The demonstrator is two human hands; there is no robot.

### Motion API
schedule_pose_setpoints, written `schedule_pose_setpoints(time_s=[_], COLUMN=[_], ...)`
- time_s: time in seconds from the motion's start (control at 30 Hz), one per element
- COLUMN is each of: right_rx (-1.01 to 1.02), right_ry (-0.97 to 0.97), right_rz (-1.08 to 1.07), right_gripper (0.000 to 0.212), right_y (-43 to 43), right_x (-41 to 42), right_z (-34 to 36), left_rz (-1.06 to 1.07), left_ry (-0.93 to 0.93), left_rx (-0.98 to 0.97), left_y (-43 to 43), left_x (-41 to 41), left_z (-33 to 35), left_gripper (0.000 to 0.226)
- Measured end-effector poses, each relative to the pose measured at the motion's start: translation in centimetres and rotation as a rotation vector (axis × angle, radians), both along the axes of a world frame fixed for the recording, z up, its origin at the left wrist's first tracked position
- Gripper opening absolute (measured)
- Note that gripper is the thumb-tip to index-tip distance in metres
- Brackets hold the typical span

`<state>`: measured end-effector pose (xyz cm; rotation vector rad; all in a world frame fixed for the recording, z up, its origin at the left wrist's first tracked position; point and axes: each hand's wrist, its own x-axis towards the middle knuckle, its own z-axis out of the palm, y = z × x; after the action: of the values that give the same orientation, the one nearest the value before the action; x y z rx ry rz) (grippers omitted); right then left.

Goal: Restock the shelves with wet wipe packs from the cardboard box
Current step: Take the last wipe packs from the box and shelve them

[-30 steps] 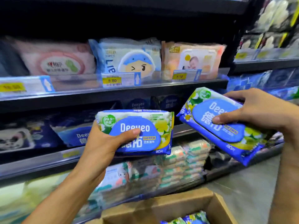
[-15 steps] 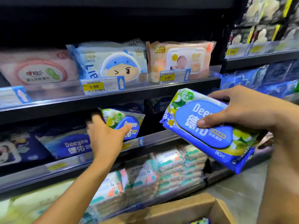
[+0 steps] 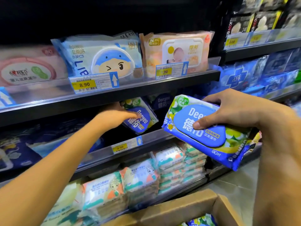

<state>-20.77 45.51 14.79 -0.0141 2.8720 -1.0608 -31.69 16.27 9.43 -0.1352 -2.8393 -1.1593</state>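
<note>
I'm watching the left hand (image 3: 114, 118) covering one end of the shelf pack (image 3: 141, 123), its fingers lying hidden in the dark behind. The right hand (image 3: 241, 115) is hiding its fingers behind the held pack (image 3: 203, 137). The bottom edge is cutting off the box (image 3: 175, 209). The pink pack (image 3: 27, 67) is blurring at the left edge. Small print on the tag (image 3: 91, 84) is defeating me.

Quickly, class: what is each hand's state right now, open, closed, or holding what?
Left hand: grips the tilted Deeyeo pack at the middle shelf.
Right hand: grips the second Deeyeo pack, off the shelf.
</note>
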Motion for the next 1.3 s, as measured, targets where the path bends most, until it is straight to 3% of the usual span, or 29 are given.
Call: schedule_pose_setpoints(time_s=[0.13, 0.2, 0.33, 0.47, 0.67, 0.8, 1.03, 1.1, 1.17, 1.23, 1.3], right_rx=[-0.007, -0.023, -0.048, -0.077, -0.098, -0.115, -0.139, -0.139, -0.146, -0.149, -0.154], right_ry=[0.014, 0.024, 0.048, 0.056, 0.051, 0.052, 0.093, 0.123, 0.149, 0.171, 0.193], right_rz=[0.007, 0.015, 0.047, 0.070, 0.094, 0.129, 0.194, 0.209, 0.228, 0.264, 0.301], right_gripper=[0.052, 0.052, 0.047, 0.044, 0.045, 0.046, 0.048, 0.047, 0.048, 0.053, 0.055], right_y=[0.1, 0.1, -0.1, -0.3, -0.7, -1.1, -1.4, -1.6, -1.8, -2.0, -1.9], right_x=[-0.7, -1.0, -1.8, -2.6, -4.4, -5.5, -6.4, -6.5, -6.3, -6.0, -5.6], right_z=[-0.3, -0.5, -1.0, -1.6, -2.9, -3.9, -4.6, -4.7, -4.6, -4.4, -4.0], left_rz=[0.173, 0.234, 0.251, 0.215, -0.030, -0.223, -0.092, -0.095, -0.122, -0.222, -0.369], left_ry=[0.107, 0.105, 0.109, 0.245, 0.379, 0.317, 0.349, 0.302, 0.299, 0.348, 0.348], left_rx=[0.352, 0.362, 0.138, 0.008, -0.670, -0.638, -0.829, -0.795, -0.695, -0.338, 0.136], left_y=[-0.6, -0.5, -0.5, -1.0, -0.4, -0.2, -4.0, -3.5, -2.5, -0.9, 1.2], left_x=[1.3, 1.5, 1.0, -0.2, -2.2, -4.4, -7.5, -7.5, -6.0, -2.7, 1.4], left_z=[-3.0, -4.8, -6.3, -6.1, -4.5, -4.3, -4.9, -4.8, -3.9, -2.9, -2.1], left_gripper=[0.077, 0.086, 0.112, 0.104, 0.094, 0.100, 0.090, 0.087, 0.067, 0.047, 0.054])
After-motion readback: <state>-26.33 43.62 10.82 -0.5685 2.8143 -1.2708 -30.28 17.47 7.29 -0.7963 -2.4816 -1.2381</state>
